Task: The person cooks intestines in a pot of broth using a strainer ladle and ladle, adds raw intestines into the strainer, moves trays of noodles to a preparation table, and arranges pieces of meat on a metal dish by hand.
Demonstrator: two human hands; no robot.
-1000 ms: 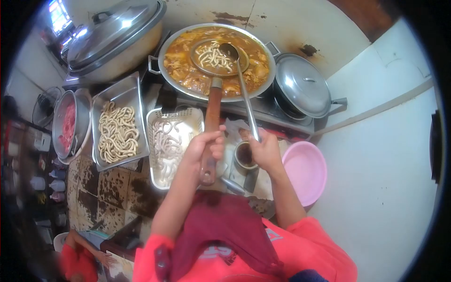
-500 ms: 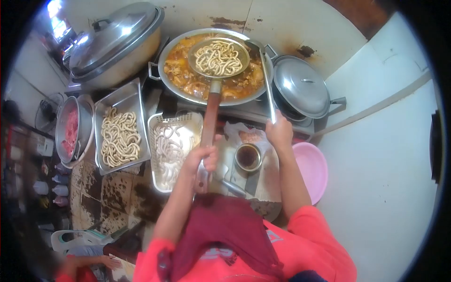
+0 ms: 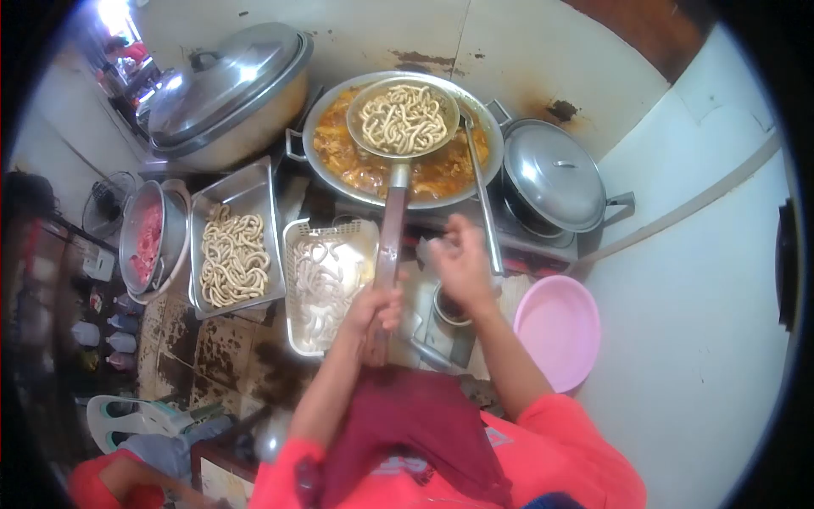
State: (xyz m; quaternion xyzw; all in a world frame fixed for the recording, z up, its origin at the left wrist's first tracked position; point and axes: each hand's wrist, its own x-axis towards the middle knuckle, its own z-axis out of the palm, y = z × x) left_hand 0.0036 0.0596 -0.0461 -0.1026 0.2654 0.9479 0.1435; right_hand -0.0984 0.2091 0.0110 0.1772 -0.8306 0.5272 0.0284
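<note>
My left hand (image 3: 376, 314) is wrapped around the wooden handle (image 3: 393, 229) of a skimmer (image 3: 405, 153). Its bowl, full of pale, curled, tube-like pieces (image 3: 403, 119), is over a wide pan (image 3: 312, 157) of orange-brown stew (image 3: 339, 165). A long metal-handled utensil (image 3: 483, 199) leans on the pan's right rim, its lower end hidden. My right hand (image 3: 462, 263), fingers apart and empty, hovers left of that handle. Below it, a round container of dark liquid (image 3: 449, 304) is partly covered by the hand.
A steel tray (image 3: 275, 254) and white basket (image 3: 292, 293) hold more curled pieces. Pots of red meat (image 3: 146, 242), a large lidded pot (image 3: 229, 89), a lidded pan (image 3: 555, 174) and a pink basin (image 3: 560, 331) stand around. A person's arm (image 3: 161, 475) shows lower left.
My right hand has let go of the long metal utensil and moved left and down from it. My left hand still holds the skimmer over the pan. The view has shifted slightly.
</note>
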